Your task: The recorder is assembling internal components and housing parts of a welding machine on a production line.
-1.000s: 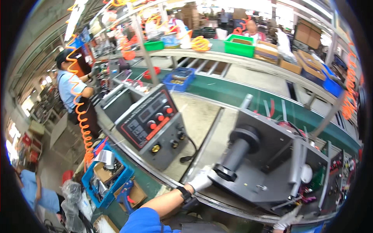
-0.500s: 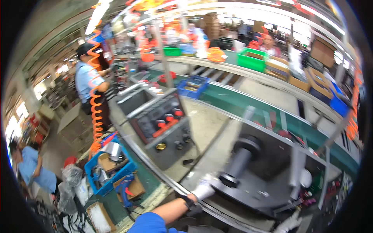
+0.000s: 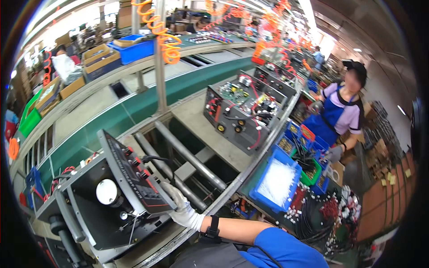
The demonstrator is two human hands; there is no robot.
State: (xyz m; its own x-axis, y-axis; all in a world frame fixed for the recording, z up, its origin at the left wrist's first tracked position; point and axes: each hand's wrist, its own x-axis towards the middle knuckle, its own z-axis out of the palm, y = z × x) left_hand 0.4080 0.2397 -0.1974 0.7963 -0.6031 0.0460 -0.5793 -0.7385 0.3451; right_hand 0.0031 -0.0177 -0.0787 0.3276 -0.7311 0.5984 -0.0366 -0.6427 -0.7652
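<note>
A dark grey machine housing (image 3: 85,196) lies tilted at the lower left, its inside showing a round white disc (image 3: 107,192) on a black holder. Its front panel (image 3: 134,172) carries red knobs and sockets and leans to the right. My right hand (image 3: 185,212), in a white glove, grips the lower right edge of that panel, its fingers along the side that faces the rollers. A black band circles my right wrist. A tube-like handle runs along the housing's near left side. My left hand is out of view.
Metal rollers (image 3: 192,154) lie beyond the housing. An opened machine chassis (image 3: 237,120) with wiring stands farther along the line. On the right, a blue bin (image 3: 277,181) holds white pieces, near loose cables and a co-worker (image 3: 335,107) in a blue apron. A green conveyor belt (image 3: 107,118) runs behind.
The view has swung round to the right. My left hand, earlier at a grey housing's edge, has left the picture. My right hand, earlier near the lower edge, now shows clearly on the panel.
</note>
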